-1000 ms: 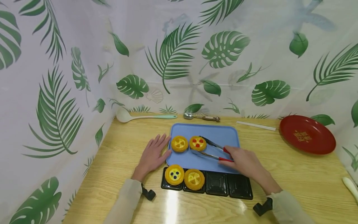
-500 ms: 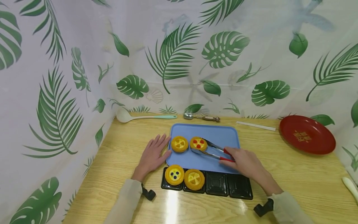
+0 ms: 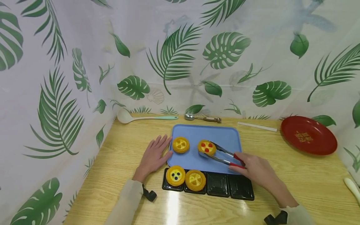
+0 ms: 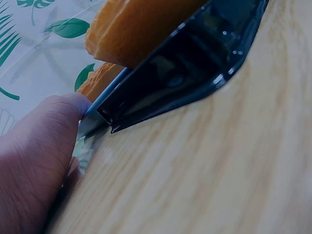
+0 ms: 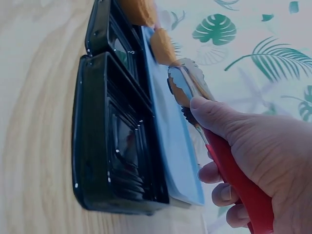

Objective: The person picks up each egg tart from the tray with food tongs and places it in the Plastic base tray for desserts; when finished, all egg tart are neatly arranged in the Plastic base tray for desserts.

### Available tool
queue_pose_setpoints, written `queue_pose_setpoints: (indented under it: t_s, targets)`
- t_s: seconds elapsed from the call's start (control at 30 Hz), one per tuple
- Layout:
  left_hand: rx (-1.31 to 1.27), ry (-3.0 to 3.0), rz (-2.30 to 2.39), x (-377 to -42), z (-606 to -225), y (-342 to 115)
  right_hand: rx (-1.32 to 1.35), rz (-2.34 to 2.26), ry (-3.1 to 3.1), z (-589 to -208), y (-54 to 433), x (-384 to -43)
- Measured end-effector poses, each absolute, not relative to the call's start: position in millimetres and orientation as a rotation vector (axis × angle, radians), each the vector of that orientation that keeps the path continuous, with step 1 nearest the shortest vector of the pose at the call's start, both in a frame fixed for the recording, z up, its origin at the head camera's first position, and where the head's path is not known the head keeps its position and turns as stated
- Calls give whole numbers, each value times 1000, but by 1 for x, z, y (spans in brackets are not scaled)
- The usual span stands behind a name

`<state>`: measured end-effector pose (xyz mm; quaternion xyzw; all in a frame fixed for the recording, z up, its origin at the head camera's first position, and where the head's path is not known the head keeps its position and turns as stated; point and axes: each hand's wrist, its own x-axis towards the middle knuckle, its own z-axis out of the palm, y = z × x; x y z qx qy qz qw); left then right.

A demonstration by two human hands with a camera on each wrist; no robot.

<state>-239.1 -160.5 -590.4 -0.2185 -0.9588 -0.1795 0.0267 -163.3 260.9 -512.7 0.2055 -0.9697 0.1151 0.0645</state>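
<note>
My right hand (image 3: 260, 168) grips the red-handled metal tongs (image 3: 222, 160). Between their tips is an egg tart (image 3: 206, 147) topped with red pieces; whether it is off the tray is hard to tell. My left hand (image 3: 153, 156) lies with fingers extended at the left edge of the blue tray (image 3: 225, 132), its thumb touching the rim. Another tart (image 3: 180, 144), with yellow wedges, sits on that tray near the hand. In front, a black compartment tray (image 3: 242, 187) bears a tart with dark blue dots (image 3: 175, 176) at far left and a yellow-wedge tart (image 3: 195, 180) beside it.
Along the back lie a ladle (image 3: 125, 116) with a mint handle, a small spoon (image 3: 189, 117) and white chopsticks (image 3: 257, 126). A red oval plate (image 3: 317, 137) leans at the back right. A whitish handle (image 3: 351, 189) shows at the right edge. Leaf-print curtains (image 3: 180, 103) enclose the table.
The tongs and my right hand have moved right, and the red-topped tart has moved along with them, away from the yellow-wedge tart. My left hand has stayed in place.
</note>
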Motion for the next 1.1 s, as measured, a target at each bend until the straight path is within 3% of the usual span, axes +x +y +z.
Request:
queue_pose_setpoints:
  t_s: [0.57, 1.1]
  targets:
    - [-683, -2934, -599, -238, -589, -159, 496, 341, -2934, -481, 283, -105]
    - [-676, -2943, -600, -238, -591, -159, 289, 351, -3215, -490, 287, -50]
